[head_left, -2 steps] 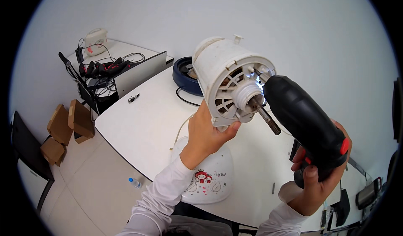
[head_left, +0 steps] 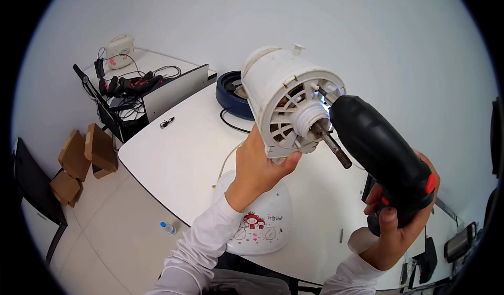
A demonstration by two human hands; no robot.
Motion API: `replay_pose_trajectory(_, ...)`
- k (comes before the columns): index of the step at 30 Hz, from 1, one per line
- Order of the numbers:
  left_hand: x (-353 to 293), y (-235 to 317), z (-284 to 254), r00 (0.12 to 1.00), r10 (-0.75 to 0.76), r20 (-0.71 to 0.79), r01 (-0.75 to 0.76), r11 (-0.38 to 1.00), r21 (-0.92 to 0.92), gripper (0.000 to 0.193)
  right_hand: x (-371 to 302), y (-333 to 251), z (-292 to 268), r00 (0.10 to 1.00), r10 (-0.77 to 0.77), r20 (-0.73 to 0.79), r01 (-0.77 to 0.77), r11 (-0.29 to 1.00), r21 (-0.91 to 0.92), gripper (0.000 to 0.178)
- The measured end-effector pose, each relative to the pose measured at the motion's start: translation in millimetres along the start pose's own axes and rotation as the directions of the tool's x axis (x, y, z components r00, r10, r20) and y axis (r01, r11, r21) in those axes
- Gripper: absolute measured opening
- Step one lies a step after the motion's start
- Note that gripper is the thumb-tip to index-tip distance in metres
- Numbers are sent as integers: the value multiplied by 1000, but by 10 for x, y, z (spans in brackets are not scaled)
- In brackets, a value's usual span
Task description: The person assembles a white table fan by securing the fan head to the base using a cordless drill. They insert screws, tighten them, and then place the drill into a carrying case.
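Note:
My left hand [head_left: 258, 170] grips a white fan motor housing [head_left: 275, 71] from below, holding it up above the table with its vented end facing me. A threaded metal shaft [head_left: 336, 150] sticks out of the housing's centre. Wrapped around the handle of a black cordless screwdriver [head_left: 375, 140] with red buttons is my right hand [head_left: 401, 224]. The screwdriver's bit points into the upper right of the vented face, where a small light glows. Whether the bit sits in a screw head is too small to tell.
On the white table [head_left: 173, 163] stand a dark blue round base [head_left: 233, 99] with a black cord and a white cover printed with red cartoon figures [head_left: 257, 200]. A bottle [head_left: 168, 228] and cardboard boxes [head_left: 100, 150] are on the floor at left. Behind is a desk with cables [head_left: 136, 82].

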State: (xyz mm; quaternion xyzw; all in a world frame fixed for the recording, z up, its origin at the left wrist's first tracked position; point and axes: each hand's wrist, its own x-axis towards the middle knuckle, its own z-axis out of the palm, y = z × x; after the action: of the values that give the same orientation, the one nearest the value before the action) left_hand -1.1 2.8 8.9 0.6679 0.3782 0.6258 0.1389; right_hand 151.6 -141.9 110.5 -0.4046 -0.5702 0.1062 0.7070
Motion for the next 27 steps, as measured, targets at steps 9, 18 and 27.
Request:
replay_pose_trajectory(9,-4,-17,5,999,25,-28,-25,1000,-3,70,2,-42,8,1000,-10,9,10,1000,-22,86)
replay_pose_trajectory(18,4,29,-22,1000,3,5,-3,1000,-28,71,-9,-92,-56,999,8,46,-5,998,-64,85)
replay_pose_trajectory(27,-35,62,-78,994,-79,71,93,969,-227,81,-36,-13,-76,998,13,58,-11,999,-43,84)
